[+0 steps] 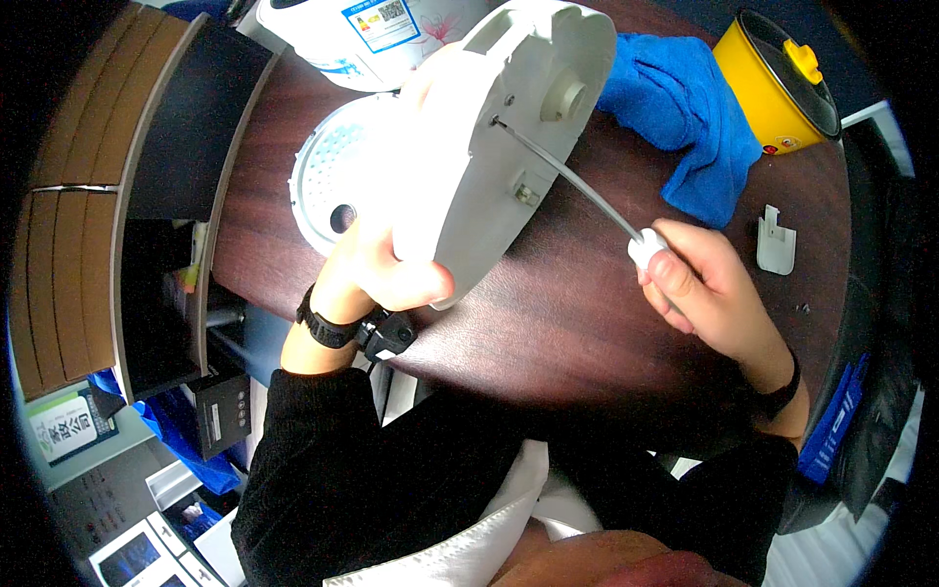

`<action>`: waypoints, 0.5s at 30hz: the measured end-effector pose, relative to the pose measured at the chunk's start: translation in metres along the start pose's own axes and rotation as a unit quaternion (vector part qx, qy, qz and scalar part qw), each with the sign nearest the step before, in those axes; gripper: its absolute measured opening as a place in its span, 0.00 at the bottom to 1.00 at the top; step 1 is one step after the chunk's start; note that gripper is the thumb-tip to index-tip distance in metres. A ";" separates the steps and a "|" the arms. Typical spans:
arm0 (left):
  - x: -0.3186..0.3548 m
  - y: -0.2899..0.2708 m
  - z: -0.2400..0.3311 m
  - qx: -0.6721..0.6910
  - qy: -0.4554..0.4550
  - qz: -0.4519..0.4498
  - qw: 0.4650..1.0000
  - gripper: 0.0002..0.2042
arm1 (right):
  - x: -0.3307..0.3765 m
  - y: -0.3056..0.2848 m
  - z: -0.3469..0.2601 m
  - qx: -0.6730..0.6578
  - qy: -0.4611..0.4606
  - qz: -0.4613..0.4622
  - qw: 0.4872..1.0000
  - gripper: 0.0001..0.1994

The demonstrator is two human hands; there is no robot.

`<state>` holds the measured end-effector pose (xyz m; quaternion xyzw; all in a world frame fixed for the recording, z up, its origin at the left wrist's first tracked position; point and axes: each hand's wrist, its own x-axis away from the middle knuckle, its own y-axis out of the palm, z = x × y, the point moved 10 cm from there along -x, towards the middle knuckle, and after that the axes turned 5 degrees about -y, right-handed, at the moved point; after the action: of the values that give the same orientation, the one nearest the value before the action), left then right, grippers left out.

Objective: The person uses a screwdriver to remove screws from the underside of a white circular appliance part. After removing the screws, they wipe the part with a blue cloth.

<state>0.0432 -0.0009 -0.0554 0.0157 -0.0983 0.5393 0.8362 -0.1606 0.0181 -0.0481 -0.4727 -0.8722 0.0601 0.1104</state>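
Firstly, on the brown table [548,338] at left, a round white plate with small holes [318,176], lying just beyond our left hand [396,269]. Next, that hand: closed on the near edge of a white shell [474,210], thumb showing, the other fingers lost in glare. Centrally, the white shell: held tilted above the table, inner face turned right. Step in hand, by our judgement: screw work, as the screwdriver [646,248] has its tip at a small hole [496,120] in that face; whether it bites, we cannot tell. The next move, we judge, calls for a steady shell and a straight push while turning. Then our right hand [699,284]: curled round the screwdriver's white handle, thumb pressing it. Lastly, well apart: a blue cloth [675,117], a yellow pot [758,93], a small white piece [777,247].
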 end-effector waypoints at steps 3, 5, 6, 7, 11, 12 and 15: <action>0.000 0.000 -0.001 0.005 0.003 0.004 1.000 0.41 | 0.000 -0.013 -0.012 0.123 -0.045 0.049 0.990 0.10; 0.001 -0.001 -0.001 0.008 0.005 0.009 1.000 0.41 | 0.005 -0.021 -0.032 0.233 -0.119 0.131 0.956 0.09; -0.004 -0.001 -0.001 0.010 0.007 0.010 1.000 0.41 | 0.009 -0.022 -0.039 0.288 -0.145 0.163 0.932 0.10; -0.003 -0.001 0.000 0.012 0.008 0.011 1.000 0.42 | 0.013 -0.023 -0.047 0.341 -0.169 0.195 0.904 0.10; 0.003 -0.003 0.000 0.017 0.014 0.019 1.000 0.42 | 0.021 -0.026 -0.070 0.483 -0.184 0.244 0.820 0.11; 0.003 -0.005 0.001 0.019 0.016 0.018 1.000 0.42 | 0.021 -0.026 -0.070 0.459 -0.190 0.234 0.836 0.11; 0.001 -0.001 0.003 0.023 0.020 0.020 0.999 0.43 | 0.012 -0.026 -0.051 0.334 -0.144 0.163 0.917 0.11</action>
<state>0.0443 -0.0011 -0.0525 0.0222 -0.0689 0.5581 0.8266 -0.1757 0.0141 0.0089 -0.5307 -0.7185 0.4324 0.1235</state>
